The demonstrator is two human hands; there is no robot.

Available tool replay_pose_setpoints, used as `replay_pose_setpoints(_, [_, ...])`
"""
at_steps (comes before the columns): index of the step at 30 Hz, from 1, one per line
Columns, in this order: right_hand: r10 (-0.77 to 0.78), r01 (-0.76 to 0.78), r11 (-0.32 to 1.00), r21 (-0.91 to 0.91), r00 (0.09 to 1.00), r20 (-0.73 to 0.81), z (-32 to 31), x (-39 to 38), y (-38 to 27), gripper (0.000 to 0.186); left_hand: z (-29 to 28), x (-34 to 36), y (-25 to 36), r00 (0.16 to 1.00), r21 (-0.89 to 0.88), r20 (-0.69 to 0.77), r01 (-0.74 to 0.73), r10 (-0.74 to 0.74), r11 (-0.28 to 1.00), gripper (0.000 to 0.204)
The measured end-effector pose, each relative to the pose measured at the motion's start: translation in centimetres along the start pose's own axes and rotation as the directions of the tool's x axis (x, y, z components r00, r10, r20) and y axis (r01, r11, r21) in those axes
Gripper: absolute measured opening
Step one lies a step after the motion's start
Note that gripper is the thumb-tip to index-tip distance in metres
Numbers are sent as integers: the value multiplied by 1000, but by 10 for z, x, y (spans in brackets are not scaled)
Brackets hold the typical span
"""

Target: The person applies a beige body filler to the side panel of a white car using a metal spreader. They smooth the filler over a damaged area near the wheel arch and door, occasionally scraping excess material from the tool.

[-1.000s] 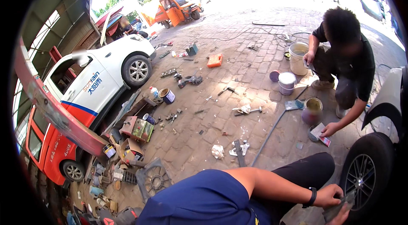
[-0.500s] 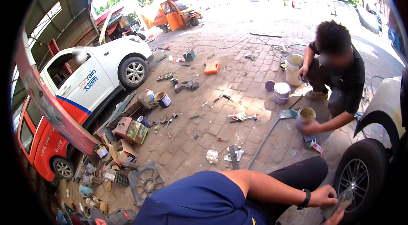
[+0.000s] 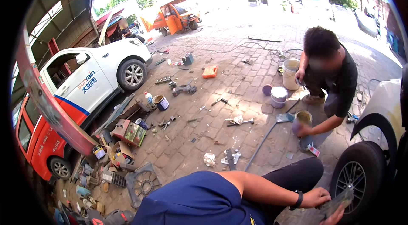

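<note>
We see the grey see-through piece (image 3: 340, 203) slanting between our hands at the near right, its long axis running from near left to far right and its far end pointing towards the wheel (image 3: 356, 180). The tyre's edge stands just beyond it and our black-trousered knee (image 3: 307, 170) lies to its left — a strip of paving (image 3: 326, 181) opens between the two. The piece lies right of our left hand (image 3: 315, 197), its fingers curled against it — whether they pinch, we cannot tell — and within our right hand's (image 3: 335, 216) hold, fingers along its near-right side.
</note>
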State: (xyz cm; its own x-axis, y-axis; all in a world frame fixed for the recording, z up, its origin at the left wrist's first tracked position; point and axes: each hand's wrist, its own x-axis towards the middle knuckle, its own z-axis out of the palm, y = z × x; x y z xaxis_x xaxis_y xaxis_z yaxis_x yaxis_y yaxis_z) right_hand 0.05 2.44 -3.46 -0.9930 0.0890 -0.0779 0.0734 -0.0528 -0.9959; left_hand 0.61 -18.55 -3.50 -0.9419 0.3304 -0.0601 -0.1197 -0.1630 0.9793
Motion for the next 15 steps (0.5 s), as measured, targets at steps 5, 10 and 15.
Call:
replay_pose_setpoints(5, [2,8,988,-153,998,66,4,-4,-15,64,-1,12,-9,896,244,-223,-330,384,912,54])
replay_pose_setpoints(10, [60,-17,993,-118,926,373,11,-15,-6,61,-7,12,48,972,-1,35,-233,233,972,37])
replay_pose_setpoints(15, [-66,182,953,-241,904,421,15,-26,-17,55,-6,5,47,953,127,-12,-300,304,946,26])
